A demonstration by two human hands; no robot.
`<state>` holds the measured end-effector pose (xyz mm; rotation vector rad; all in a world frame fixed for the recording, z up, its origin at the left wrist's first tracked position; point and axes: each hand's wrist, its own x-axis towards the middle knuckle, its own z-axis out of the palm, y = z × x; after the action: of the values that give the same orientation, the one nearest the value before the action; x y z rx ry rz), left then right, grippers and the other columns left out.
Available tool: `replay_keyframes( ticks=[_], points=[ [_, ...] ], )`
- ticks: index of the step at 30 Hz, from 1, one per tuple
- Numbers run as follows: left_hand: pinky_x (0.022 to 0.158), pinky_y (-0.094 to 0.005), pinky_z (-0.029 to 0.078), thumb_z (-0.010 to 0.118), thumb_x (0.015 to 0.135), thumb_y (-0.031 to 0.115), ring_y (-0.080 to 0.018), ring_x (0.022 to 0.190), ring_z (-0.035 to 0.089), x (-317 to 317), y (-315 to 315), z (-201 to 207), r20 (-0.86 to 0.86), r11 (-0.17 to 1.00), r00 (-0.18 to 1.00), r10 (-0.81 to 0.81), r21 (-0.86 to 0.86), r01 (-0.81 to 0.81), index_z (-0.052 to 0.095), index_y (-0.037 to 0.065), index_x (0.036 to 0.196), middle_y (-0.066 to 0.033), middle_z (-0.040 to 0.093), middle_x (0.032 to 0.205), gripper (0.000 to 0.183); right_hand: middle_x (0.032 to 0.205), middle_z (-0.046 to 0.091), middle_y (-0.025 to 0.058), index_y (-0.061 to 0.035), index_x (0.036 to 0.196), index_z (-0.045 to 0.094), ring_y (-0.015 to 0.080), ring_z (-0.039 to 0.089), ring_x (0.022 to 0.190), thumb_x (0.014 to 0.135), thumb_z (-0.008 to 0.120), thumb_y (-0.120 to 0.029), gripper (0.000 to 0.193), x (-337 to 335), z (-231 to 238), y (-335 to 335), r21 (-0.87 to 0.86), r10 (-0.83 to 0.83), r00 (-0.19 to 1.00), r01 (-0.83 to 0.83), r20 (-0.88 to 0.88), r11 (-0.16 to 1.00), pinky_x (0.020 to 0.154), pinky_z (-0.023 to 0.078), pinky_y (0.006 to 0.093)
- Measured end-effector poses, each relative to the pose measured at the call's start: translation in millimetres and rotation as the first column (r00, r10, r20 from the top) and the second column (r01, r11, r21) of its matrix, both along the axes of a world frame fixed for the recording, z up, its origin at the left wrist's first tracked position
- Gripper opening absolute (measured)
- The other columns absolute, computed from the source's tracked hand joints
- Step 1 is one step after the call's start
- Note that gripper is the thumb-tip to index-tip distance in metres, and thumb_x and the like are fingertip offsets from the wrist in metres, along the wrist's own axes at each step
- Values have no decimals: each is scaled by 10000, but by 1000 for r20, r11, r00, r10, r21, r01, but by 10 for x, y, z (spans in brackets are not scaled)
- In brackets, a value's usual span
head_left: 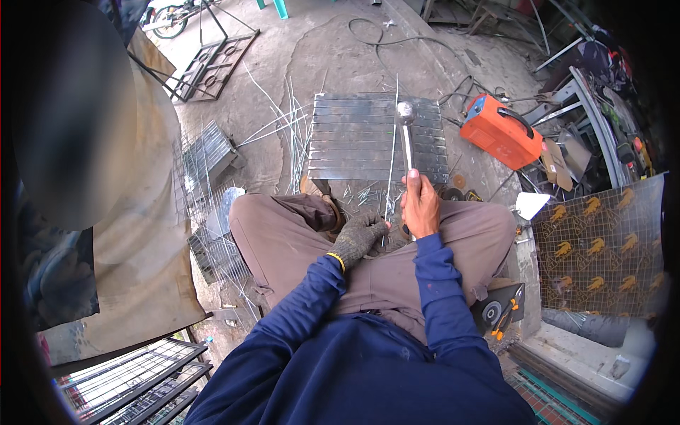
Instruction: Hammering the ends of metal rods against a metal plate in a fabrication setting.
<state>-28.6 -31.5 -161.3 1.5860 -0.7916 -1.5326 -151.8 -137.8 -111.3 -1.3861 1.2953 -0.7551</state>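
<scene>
My left hand (360, 238), in a grey knitted glove with a yellow cuff, is closed on the lower end of a thin metal rod (393, 152). The rod slants up and away over a low slatted metal worktop (347, 138). My bare right hand (422, 205) grips the handle of a hammer (406, 117), its round shiny head pointing up above the worktop's right part. Both hands are close together between my knees. Short cut rod pieces (365, 195) lie on the ground at the worktop's near edge.
Long loose rods (294, 138) lie left of the worktop, beside a wire mesh (202, 170). An orange welding machine (499, 134) stands at right, with black cable (404, 42) behind. A dark metal frame (216, 64) is at the far left. A patterned sheet (602, 248) hangs at right.
</scene>
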Motion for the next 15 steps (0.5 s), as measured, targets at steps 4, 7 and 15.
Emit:
replay_keyframes(
  ticks=[4, 7, 15],
  points=[
    [511, -260, 475, 655, 972, 308, -107, 568, 600, -11, -32, -1, 14, 998, 1000, -6, 64, 5, 631, 59, 895, -9, 625, 689, 262, 569, 543, 32, -25, 1004, 642, 134, 553, 468, 1018, 446, -581, 590, 1, -180, -81, -62, 33, 997, -37, -73, 997, 464, 424, 312],
    [512, -267, 476, 655, 972, 308, -113, 564, 604, -30, -5, -123, 97, 999, 995, -5, 32, 2, 624, 53, 878, -17, 620, 669, 273, 572, 549, 28, -23, 1008, 644, 131, 553, 465, 1020, 453, -568, 577, -15, -290, -111, 40, 69, 994, -66, -85, 997, 460, 426, 307],
    [524, -272, 470, 671, 963, 317, -106, 579, 602, -33, 3, 19, 72, 997, 997, 10, 74, -16, 616, 49, 863, -18, 613, 673, 292, 601, 544, 20, -38, 1048, 627, 113, 531, 446, 1023, 439, -572, 567, -63, -185, 16, 27, -14, 1000, 13, 22, 1000, 412, 414, 286]
  ],
)
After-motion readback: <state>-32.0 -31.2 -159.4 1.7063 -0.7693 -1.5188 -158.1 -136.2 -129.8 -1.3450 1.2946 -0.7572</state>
